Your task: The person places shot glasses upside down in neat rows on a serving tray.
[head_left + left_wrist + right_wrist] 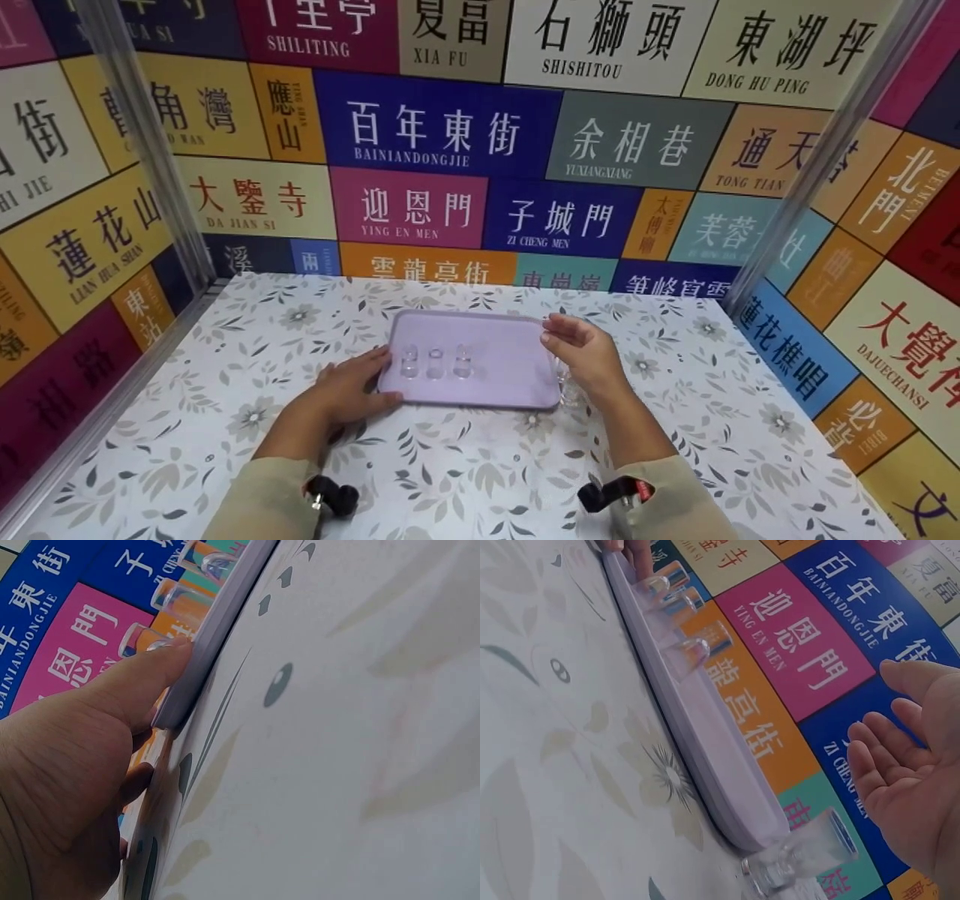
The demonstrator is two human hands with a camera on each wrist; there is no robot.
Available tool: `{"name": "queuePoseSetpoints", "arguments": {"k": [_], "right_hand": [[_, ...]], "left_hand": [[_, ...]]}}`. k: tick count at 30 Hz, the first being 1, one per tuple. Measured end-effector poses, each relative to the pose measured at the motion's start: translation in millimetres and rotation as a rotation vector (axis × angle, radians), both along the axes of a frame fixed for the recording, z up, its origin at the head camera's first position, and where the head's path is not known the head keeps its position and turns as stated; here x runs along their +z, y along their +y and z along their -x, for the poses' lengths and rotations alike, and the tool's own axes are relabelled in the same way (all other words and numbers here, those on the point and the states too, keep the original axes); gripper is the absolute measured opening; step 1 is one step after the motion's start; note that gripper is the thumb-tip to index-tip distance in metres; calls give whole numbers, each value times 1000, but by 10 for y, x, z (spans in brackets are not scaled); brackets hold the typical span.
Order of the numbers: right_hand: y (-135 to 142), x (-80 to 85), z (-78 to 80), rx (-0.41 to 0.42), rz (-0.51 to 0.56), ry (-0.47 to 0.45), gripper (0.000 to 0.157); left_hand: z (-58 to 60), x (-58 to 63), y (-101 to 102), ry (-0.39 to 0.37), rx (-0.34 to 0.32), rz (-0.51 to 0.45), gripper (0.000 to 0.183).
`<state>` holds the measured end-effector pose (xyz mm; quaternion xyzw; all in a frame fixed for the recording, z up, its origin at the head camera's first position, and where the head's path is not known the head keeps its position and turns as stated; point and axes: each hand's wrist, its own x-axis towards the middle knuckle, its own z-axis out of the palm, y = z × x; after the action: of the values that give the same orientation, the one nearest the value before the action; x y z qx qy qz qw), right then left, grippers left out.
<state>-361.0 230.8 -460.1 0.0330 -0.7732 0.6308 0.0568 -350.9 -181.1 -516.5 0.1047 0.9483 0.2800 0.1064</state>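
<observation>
A lilac tray [514, 375] lies on the table, carrying three small clear glasses [463, 365] in a row towards its left end. My left hand [349, 390] grips the tray's left end; in the left wrist view its thumb [161, 664] lies over the rim, with other fingers lower at the corner. At the tray's right end, my right hand [589, 356] is raised with loosely bent fingers and holds nothing. Below it, another clear glass [802, 851] stands on the table just outside the tray's right end, partly covered by the wrist in the head view.
A white cloth with grey leaves and flowers covers the table [465, 480]. Behind it rises a wall of coloured panels [439, 127] with Chinese lettering. Clear upright posts [150, 150] stand at the left and right back corners.
</observation>
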Motion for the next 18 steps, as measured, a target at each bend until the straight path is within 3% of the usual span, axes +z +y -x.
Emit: {"name": "queuePoseSetpoints", "arguments": {"k": [5, 11, 18], "right_hand": [[166, -29, -52, -3, -6, -7, 50], [332, -71, -113, 24, -3, 0, 55], [549, -123, -192, 39, -144, -52, 59]], "left_hand": [[-1, -15, -10, 43, -19, 17, 92], [4, -43, -12, 43, -18, 30, 95], [-8, -30, -2, 48, -21, 26, 95]]}}
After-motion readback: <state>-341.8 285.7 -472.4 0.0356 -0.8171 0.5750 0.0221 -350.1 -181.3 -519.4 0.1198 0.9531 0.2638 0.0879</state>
